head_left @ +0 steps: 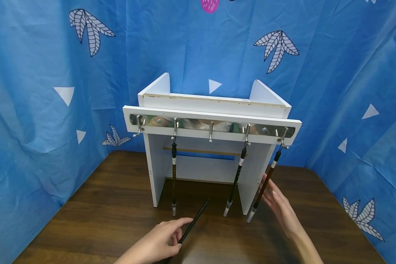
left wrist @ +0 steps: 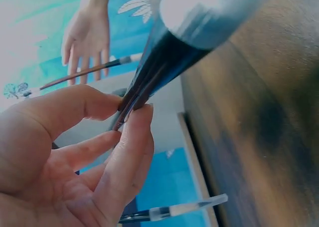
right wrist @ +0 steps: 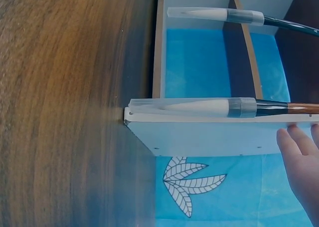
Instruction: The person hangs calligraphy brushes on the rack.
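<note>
In the head view my left hand (head_left: 163, 237) pinches a dark calligraphy brush (head_left: 194, 220) by its handle, slanted up to the right, low in front of a white rack (head_left: 217, 103). The left wrist view shows thumb and fingertips on its handle, with the pale bristle end (left wrist: 214, 12) blurred near the camera. My right hand (head_left: 282, 209), fingers extended, is by the rack's right side panel, behind a hanging brown brush (head_left: 266, 182). Whether its fingertips touch the panel or that brush, I cannot tell. A black brush (head_left: 236, 176) and a thin brown brush (head_left: 174, 176) also hang, tips down.
A metal hook strip (head_left: 198, 124) runs along the rack's front board. Its far left hook (head_left: 138, 125) and middle hook (head_left: 211, 131) bear no brush. The rack stands on a brown wooden table (head_left: 95, 209). Blue patterned cloth (head_left: 36, 121) surrounds the back and sides.
</note>
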{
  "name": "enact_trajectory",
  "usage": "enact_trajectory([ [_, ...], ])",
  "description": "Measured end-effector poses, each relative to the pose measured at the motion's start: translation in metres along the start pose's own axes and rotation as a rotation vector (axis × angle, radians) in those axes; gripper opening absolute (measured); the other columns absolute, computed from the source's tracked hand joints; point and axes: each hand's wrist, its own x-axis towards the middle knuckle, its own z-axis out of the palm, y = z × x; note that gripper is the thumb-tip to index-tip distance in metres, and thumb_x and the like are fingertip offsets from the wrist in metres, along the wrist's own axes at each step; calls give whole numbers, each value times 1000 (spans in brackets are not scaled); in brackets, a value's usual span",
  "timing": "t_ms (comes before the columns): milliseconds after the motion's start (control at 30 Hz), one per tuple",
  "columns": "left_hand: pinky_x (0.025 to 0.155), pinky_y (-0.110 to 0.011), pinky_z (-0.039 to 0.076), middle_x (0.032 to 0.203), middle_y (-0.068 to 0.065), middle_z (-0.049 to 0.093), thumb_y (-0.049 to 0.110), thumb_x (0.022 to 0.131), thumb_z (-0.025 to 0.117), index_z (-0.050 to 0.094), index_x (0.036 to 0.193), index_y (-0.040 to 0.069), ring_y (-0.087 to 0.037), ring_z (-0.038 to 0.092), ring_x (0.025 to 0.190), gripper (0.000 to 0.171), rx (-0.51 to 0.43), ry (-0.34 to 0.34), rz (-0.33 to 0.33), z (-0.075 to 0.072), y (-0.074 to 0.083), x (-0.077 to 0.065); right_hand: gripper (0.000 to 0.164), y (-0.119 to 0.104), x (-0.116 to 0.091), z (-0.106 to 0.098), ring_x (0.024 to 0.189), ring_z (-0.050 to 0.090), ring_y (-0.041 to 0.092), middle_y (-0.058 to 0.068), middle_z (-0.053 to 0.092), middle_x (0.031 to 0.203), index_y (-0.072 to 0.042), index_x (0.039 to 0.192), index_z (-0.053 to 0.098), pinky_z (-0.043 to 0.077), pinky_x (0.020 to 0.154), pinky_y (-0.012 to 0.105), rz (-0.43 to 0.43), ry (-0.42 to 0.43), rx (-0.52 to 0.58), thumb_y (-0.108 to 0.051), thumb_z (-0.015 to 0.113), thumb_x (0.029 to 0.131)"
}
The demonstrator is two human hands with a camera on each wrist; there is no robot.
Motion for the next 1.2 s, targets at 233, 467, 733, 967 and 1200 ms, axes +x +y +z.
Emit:
enact_trajectory([
  [233, 62, -20, 47, 79, 8, 48, -5, 77, 55, 40, 131, 12, 3, 50, 68, 59, -34, 12, 45, -5, 12, -5, 45, -2, 0, 0, 129, 23, 3, 3, 2, 149, -6, 143, 2, 28, 98, 14, -8, -4, 1, -9, 9, 98],
  [467, 62, -19, 48, 80, 8, 48, -6, 76, 56, 39, 132, 13, 2, 49, 69, 62, -13, 53, 107, -8, 19, -6, 45, -1, 0, -1, 129, 22, 4, 3, 1, 149, -5, 143, 0, 28, 98, 14, 0, -9, -10, -9, 9, 98],
  [733, 62, -16, 47, 80, 9, 48, -7, 75, 55, 39, 132, 15, 0, 48, 72, 63, 28, 98, 144, -9, 22, -6, 45, -2, 1, -2, 128, 23, 3, 3, 1, 149, -4, 142, -2, 28, 98, 14, 12, -2, -10, -10, 9, 98],
  [967, 59, -18, 46, 82, 11, 48, -7, 76, 55, 39, 132, 18, -1, 48, 74, 63, -11, 113, 100, -10, 26, -12, 45, -1, -1, 1, 127, 24, -1, 2, 2, 149, -6, 143, -1, 28, 97, 12, 21, -11, 4, -10, 9, 99],
  [1200, 48, -18, 47, 84, 9, 48, -6, 79, 56, 38, 133, 21, -2, 48, 76, 63, -88, 123, 80, -16, 34, -14, 45, 0, 0, 0, 127, 24, 0, 0, 4, 149, -5, 142, -1, 29, 97, 13, 10, -14, 6, -9, 8, 98],
])
